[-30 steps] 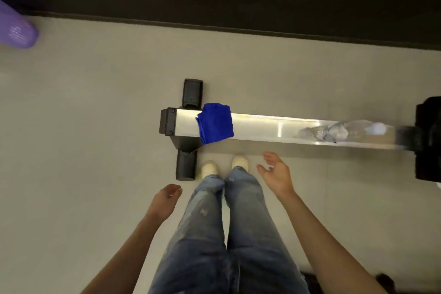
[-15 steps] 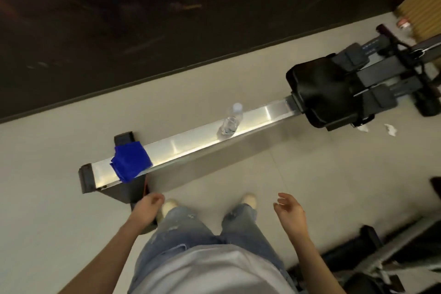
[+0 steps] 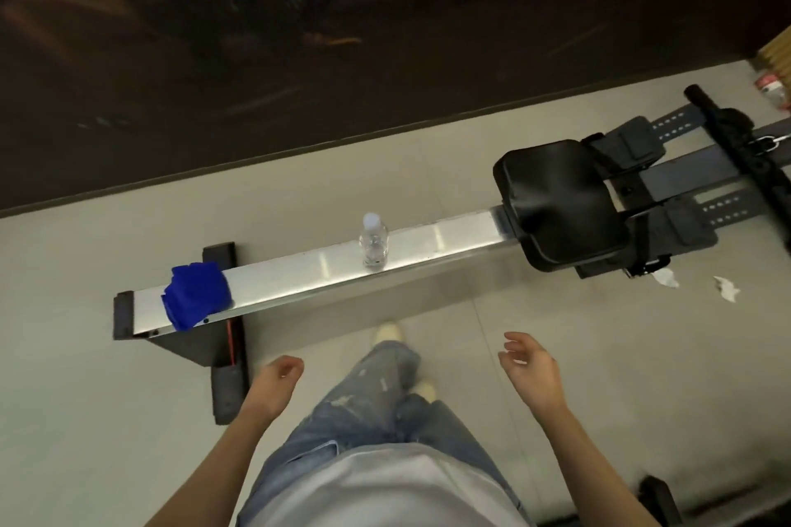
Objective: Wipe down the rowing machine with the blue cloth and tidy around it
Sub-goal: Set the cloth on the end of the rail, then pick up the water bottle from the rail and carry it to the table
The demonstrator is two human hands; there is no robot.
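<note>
Lying bunched over the near end of the metal rail [image 3: 449, 235] of the rowing machine [image 3: 667, 175], the blue cloth [image 3: 197, 295] drapes across the top, with one corner hanging down the side that faces the person. It looks soft, light and limp, so it should lift with no effort. A pinch at the hanging corner would probably let it unfold, while a full grasp over the bunched middle would keep it wadded for wiping. Further along the rail a clear plastic bottle [image 3: 374, 246] with a white cap stands upright. It is likely light and easy to tip, so it wants moving before a wiping pass reaches it. Beyond it sits the black seat [image 3: 560, 203], with the foot straps [image 3: 702, 218] behind. Two paper scraps [image 3: 665, 279] lie on the floor [image 3: 556, 312] just beside the seat. Neither hand holds anything: the left hand [image 3: 278, 377] hangs near the black support bar [image 3: 229, 392] with fingers loosely curled, and the right hand [image 3: 530, 368] is spread and relaxed. Neither touches the cloth.
</note>
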